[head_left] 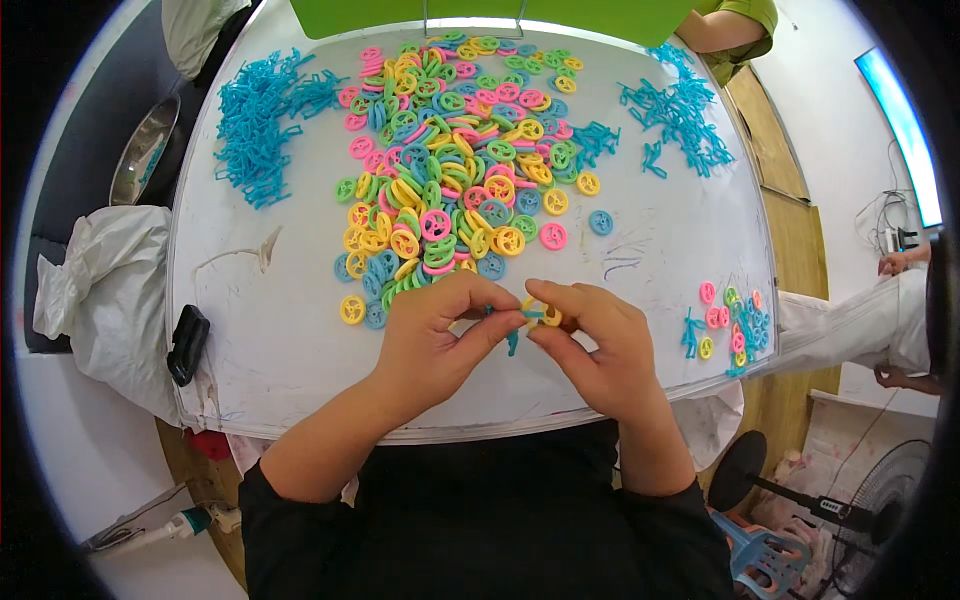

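My left hand [435,335] pinches a small teal plastic stick piece [512,338] that hangs down between both hands. A yellow plastic wheel [545,315] sits in the fingertips of my right hand [595,345], touching the teal piece. Both hands hover over the near edge of the white table [280,340]. Just beyond them lies a big heap of pink, yellow, green and blue wheels [455,160].
Teal stick pieces lie in piles at the far left [260,120] and far right [680,115]. A small cluster of assembled coloured pieces [735,325] is near the right edge. A black device [187,343] lies at the left edge. Another person's arm [725,25] is at the far side.
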Available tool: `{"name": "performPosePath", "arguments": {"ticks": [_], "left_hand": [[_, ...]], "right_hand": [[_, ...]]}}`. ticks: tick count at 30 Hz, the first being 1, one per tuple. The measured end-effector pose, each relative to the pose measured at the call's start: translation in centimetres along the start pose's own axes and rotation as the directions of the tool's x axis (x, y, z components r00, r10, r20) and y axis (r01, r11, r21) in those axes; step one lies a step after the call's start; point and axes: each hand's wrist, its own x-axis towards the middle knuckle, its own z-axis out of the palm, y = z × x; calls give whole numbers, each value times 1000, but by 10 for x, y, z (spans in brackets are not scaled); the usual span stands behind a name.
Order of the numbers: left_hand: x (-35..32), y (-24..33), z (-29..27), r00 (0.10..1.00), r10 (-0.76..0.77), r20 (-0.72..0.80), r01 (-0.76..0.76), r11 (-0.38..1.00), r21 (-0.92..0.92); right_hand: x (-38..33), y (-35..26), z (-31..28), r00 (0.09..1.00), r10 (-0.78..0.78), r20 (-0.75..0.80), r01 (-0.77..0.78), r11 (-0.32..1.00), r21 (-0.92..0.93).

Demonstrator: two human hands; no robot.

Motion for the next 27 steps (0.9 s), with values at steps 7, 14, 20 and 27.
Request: {"name": "performPosePath", "arguments": {"ticks": [7, 14, 20, 27], "left_hand": [[2, 1, 1, 977, 214, -8, -210, 965, 159], [6, 4, -8, 955, -297, 8, 278, 885, -374], [3, 2, -6, 930, -361, 74, 367, 897, -245], [7, 12, 3, 918, 389, 79, -389, 844, 370]], "right_hand": [[-7, -9, 18, 842, 537, 49, -353, 479, 804], [-10, -7, 9, 935, -355, 18, 348, 901, -259], [-5, 0, 9, 893, -449, 19, 437, 858, -270], [-8, 9, -9, 956, 269, 116, -289, 799, 527]]}}
